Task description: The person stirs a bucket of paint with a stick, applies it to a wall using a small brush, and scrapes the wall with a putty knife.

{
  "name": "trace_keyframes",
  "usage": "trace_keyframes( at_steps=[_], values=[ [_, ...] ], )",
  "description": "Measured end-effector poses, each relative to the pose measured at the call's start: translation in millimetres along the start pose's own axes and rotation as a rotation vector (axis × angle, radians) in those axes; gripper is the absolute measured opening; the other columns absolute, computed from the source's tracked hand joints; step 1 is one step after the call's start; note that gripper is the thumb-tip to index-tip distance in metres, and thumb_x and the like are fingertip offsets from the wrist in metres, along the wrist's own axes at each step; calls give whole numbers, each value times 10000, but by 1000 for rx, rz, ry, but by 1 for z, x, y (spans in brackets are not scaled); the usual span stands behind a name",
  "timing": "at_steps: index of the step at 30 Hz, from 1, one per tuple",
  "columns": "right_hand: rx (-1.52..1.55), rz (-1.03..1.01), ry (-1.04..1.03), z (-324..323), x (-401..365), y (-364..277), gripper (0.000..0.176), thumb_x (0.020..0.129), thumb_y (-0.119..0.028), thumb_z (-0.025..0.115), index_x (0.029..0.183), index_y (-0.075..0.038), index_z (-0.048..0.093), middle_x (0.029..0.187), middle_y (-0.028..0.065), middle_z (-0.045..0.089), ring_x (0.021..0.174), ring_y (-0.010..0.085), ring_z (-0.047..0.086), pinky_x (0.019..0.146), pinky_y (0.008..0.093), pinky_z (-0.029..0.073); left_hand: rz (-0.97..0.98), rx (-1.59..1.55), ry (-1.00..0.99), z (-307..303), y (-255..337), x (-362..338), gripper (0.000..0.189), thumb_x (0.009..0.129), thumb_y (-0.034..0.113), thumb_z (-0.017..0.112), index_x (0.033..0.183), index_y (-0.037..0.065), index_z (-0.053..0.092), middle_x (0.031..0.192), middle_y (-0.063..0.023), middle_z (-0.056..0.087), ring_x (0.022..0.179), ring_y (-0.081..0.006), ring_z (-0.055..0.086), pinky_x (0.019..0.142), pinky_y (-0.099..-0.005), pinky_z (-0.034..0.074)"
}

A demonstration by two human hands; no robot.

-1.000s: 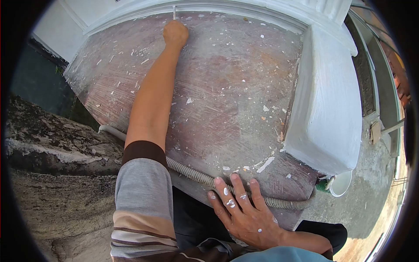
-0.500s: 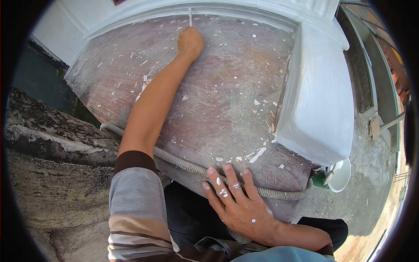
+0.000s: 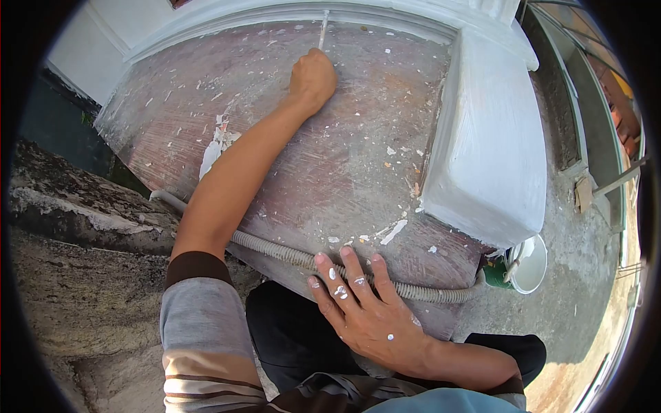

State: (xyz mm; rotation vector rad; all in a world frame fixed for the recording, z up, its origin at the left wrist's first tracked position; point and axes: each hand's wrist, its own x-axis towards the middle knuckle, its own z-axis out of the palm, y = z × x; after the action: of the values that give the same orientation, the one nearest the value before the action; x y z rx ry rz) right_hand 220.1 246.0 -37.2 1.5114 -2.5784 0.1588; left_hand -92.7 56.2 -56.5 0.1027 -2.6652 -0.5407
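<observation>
My left hand [image 3: 313, 81] is closed around a thin, white-coated tool [image 3: 323, 31], whose far end meets the grey moulding [image 3: 385, 15] at the foot of the white wall. Beneath that arm spreads a worn reddish-grey slab [image 3: 330, 162] strewn with white flakes. My right hand [image 3: 385, 327], spotted with white paint, lies palm down with its fingers spread near the slab's front edge. Its fingertips reach over a ribbed grey hose [image 3: 441, 294] and it holds nothing.
A white block-shaped pillar base [image 3: 485, 144] rises at the slab's right. Beyond its lower corner, a green and white bucket [image 3: 530, 265] with something white-coated inside stands on the concrete floor. Rough stone wall [image 3: 89, 289] fills the lower left.
My left hand has moved a little to the right along the moulding with the tool. The view has shifted slightly, and more white flakes show beside the left forearm. My right hand stays by the hose.
</observation>
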Motion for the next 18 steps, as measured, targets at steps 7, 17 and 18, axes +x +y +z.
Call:
trace_keyframes(
  at_steps=[7, 17, 18],
  values=[
    [-25, -5, -11, 1, -1, 0, 456, 863, -244, 481, 1271, -42, 522, 1399, 211, 392, 1244, 416, 409, 947, 560, 372, 70, 2, -47, -7, 17, -16, 215, 815, 40, 501, 964, -107, 551, 947, -322, 614, 917, -456, 612, 811, -467, 506],
    [-30, -5, 0, 0, -1, 0, 450, 870, -235, 463, 1266, -30, 526, 1406, 218, 386, 1231, 405, 424, 963, 544, 361, 228, 25, -63, -2, 34, -35, 176, 810, 16, 450, 917, -97, 532, 830, -330, 610, 809, -477, 614, 734, -506, 496],
    [-39, -11, -1, -1, -1, 0, 451, 871, -237, 462, 1266, -31, 526, 1407, 218, 385, 1232, 405, 423, 964, 542, 361, 247, 30, -68, -2, 36, -36, 173, 810, 14, 450, 917, -95, 529, 827, -330, 610, 807, -477, 614, 732, -508, 495]
  ],
)
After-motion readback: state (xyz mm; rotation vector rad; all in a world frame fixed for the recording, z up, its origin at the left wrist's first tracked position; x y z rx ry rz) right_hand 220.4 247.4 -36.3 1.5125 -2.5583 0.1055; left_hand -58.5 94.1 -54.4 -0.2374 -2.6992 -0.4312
